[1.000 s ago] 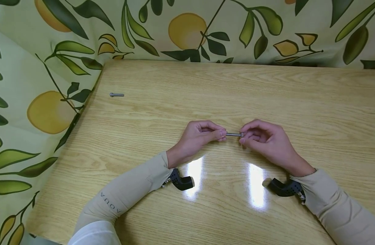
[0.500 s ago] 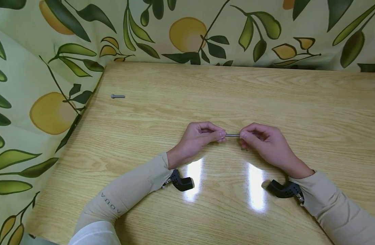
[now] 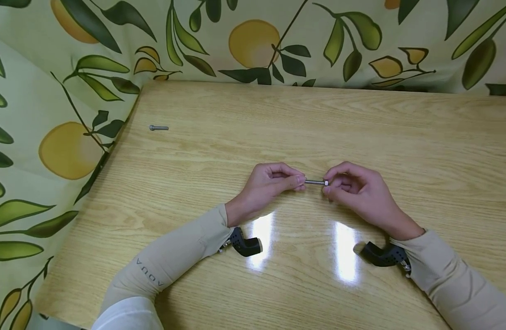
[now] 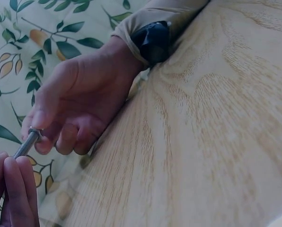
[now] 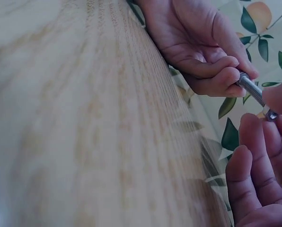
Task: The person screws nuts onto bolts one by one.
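A metal bolt (image 3: pixel 315 182) spans the gap between the two hands above the table, lying nearly level. My left hand (image 3: pixel 273 184) pinches its head end between thumb and fingertips, which mostly hide the head. On the bolt's other end sits a small hex nut (image 3: pixel 326 183), with the thumb and fingers of my right hand (image 3: pixel 362 192) at its sides. The right wrist view shows the nut (image 5: pixel 271 115) between the right thumb and fingertips, and threads along the shank (image 5: pixel 252 90). A second bolt (image 3: pixel 158 128) lies on the table at the far left.
The wood-grain table (image 3: pixel 219 123) reaches back to a fruit-and-leaf patterned cloth (image 3: pixel 339 41), which also hangs along the left edge (image 3: pixel 67 151). Black wrist-worn devices (image 3: pixel 246 243) sit below both sleeve cuffs, close over the tabletop.
Half a second ago the right thumb and fingers closed over the nut and covered it; now they have rolled back and the nut shows again. The left hand stays in place.
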Tool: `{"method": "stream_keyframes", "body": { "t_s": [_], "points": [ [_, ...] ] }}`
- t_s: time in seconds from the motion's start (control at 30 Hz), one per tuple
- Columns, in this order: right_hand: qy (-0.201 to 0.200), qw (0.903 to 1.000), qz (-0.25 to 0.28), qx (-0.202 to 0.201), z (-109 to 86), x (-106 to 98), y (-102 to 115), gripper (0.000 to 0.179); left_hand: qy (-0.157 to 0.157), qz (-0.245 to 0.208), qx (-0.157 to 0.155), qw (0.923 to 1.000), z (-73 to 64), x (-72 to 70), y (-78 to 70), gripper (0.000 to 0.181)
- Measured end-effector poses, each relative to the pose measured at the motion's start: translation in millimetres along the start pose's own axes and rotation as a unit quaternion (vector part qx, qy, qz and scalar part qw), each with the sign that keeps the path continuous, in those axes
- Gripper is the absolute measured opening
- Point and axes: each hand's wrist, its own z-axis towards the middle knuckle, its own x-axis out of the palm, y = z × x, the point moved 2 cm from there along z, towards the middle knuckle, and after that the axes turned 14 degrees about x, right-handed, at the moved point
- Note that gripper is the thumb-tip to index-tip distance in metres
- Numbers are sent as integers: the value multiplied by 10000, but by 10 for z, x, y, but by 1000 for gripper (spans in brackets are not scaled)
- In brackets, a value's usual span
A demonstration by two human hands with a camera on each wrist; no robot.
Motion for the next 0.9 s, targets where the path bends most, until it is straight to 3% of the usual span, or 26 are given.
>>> {"method": "stream_keyframes", "body": {
  "t_s": [0.1,0.23,0.4,0.63,0.9],
  "points": [
    [-312,9975,-585,243,3,-3,-2,10,0,37,24,10000,8,5,-3,21],
    [-468,9929,-986,480,9,-8,-10,7,-11,-1,14,10000,7,6,-3,20],
    [-377,9949,-801,480,8,-9,-14,14,-6,-8,-9,10000,1,3,2,20],
    [111,9999,-68,-20,-5,9,6,30,-3,55,-64,10000,-2,-3,1,21],
    [-356,9939,-947,438,4,16,3,13,-20,-7,-34,10000,3,0,-1,20]
  ]
}}
